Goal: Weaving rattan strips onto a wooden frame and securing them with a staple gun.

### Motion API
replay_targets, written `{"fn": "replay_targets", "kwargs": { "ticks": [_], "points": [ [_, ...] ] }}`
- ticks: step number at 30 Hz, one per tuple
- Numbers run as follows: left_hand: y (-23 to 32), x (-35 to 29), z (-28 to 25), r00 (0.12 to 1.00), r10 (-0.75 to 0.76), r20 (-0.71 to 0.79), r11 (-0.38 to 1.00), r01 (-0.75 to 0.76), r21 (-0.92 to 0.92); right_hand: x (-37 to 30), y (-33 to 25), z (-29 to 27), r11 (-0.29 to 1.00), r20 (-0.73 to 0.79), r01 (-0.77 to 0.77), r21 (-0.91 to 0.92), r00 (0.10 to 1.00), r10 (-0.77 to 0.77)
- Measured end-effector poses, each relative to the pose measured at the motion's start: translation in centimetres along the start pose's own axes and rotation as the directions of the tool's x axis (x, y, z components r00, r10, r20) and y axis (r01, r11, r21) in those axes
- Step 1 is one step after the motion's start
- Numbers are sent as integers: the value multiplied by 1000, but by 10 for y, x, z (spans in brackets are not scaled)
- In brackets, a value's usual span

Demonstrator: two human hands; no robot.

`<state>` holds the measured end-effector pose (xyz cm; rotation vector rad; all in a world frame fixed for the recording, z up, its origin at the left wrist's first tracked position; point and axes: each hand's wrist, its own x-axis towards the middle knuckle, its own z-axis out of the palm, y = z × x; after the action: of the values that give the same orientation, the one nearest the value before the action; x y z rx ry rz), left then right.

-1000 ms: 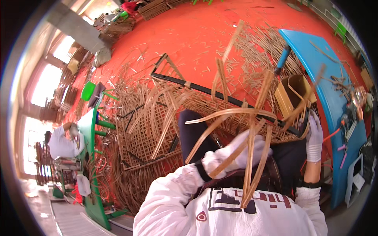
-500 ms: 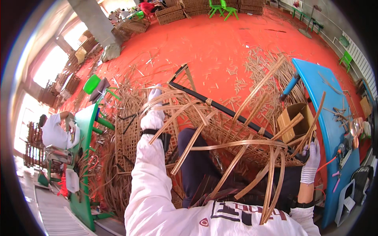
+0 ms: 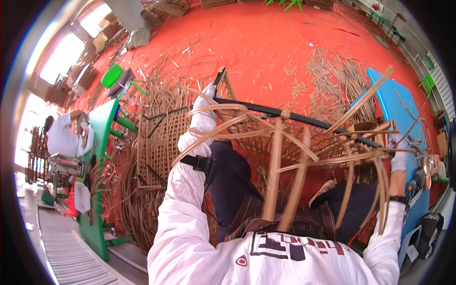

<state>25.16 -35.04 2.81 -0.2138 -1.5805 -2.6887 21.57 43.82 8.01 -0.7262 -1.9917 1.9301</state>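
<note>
So there's an unfinished wicker basket (image 3: 254, 137) stretched across in front of the person's knees, between both hands, with a black rail (image 3: 266, 110) along its edge and loose brown strips (image 3: 272, 173) sticking out everywhere, some hanging toward the person. The gloved left hand (image 3: 204, 99) is clenched around the rail's far left corner; the gloved right hand (image 3: 398, 146) is grasping the basket's right end, though strips cover some of the fingers. For writing, the white sweatshirt (image 3: 313, 268) has big dark and maroon block letters plus a little teardrop logo on the chest. Container-wise, a cardboard box (image 3: 365, 126) peeks out behind the basket's right end, can't see inside it. Left of the knees there's a woven lattice panel (image 3: 164, 140) with black bars on it. Right side is a blue table (image 3: 396, 102) with strips on top, and a heap of offcuts (image 3: 335, 80) on the red floor (image 3: 256, 52) beyond. Far left, a co-worker (image 3: 61, 137) sits by a green table (image 3: 98, 137).
</note>
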Motion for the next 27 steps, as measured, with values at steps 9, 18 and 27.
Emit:
{"fn": "replay_targets", "kwargs": {
  "ticks": [9,18,27],
  "points": [
    [21,-48,137,966,-86,-246,993,62,-101,129,-18,-15,951,45,-189,-247,978,206],
    [11,-76,164,951,39,-305,989,6,145,149,27,-21,991,-16,55,-124,998,-57],
    [1,-79,177,927,102,-360,963,-1,269,113,1,-82,833,-115,283,-475,919,-378]
  ]
}}
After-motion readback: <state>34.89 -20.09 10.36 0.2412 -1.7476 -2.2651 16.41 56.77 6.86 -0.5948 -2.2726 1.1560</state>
